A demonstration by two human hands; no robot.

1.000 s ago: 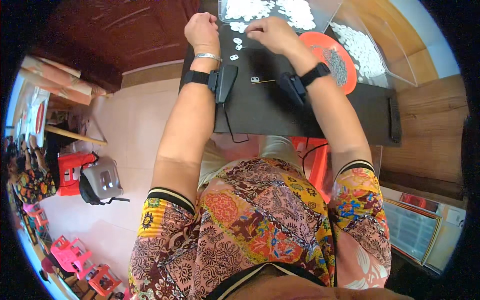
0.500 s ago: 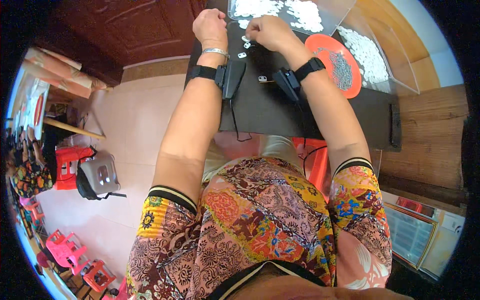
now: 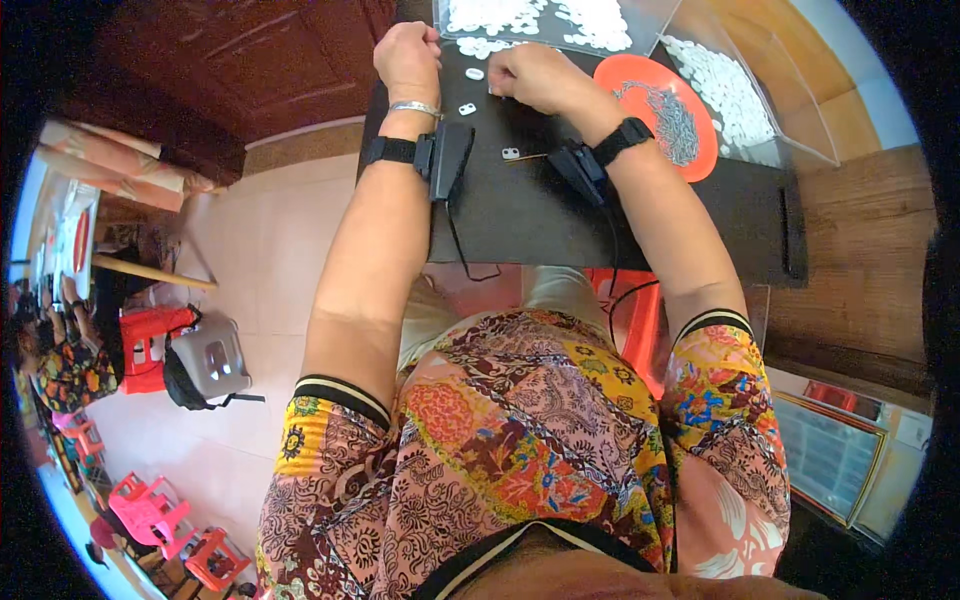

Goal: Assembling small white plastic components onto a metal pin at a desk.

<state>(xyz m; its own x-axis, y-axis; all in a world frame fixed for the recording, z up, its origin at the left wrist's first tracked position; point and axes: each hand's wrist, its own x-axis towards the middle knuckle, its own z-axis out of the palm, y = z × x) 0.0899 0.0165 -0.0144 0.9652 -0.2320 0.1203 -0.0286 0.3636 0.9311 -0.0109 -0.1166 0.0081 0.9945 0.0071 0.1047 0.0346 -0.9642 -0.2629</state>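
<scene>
Head view looks straight down on a dark bench [image 3: 560,215] that fills the upper middle of the frame, with both forearms reaching up to it from the lower edge. At the top, the left hand [image 3: 408,55] is curled into a loose fist, knuckles up, resting on the bench's left part; whether its grip holds anything cannot be told. Just to its right, the right hand [image 3: 535,75] is bent down with its fingers pinched narrow at the bench surface, on something too small to make out. Between the two hands lie small white pieces [image 3: 467,108], one near the top, one lower, and another [image 3: 510,154] further down beside a thin stick. Above the hands, at the top edge, a clear tray [image 3: 650,40] carries a heap of the same white pieces. To the right of the right wrist sits an orange round plate [image 3: 640,85] with a pile of grey metal bits on it, and beyond that, at the upper right, a clear box [image 3: 800,130] holds more white pieces. Each wrist wears a black strap with a black device [image 3: 447,160] fixed to it. Lower left of the frame shows a tiled floor with a grey bag [image 3: 205,360] and pink plastic chairs [image 3: 150,510].
</scene>
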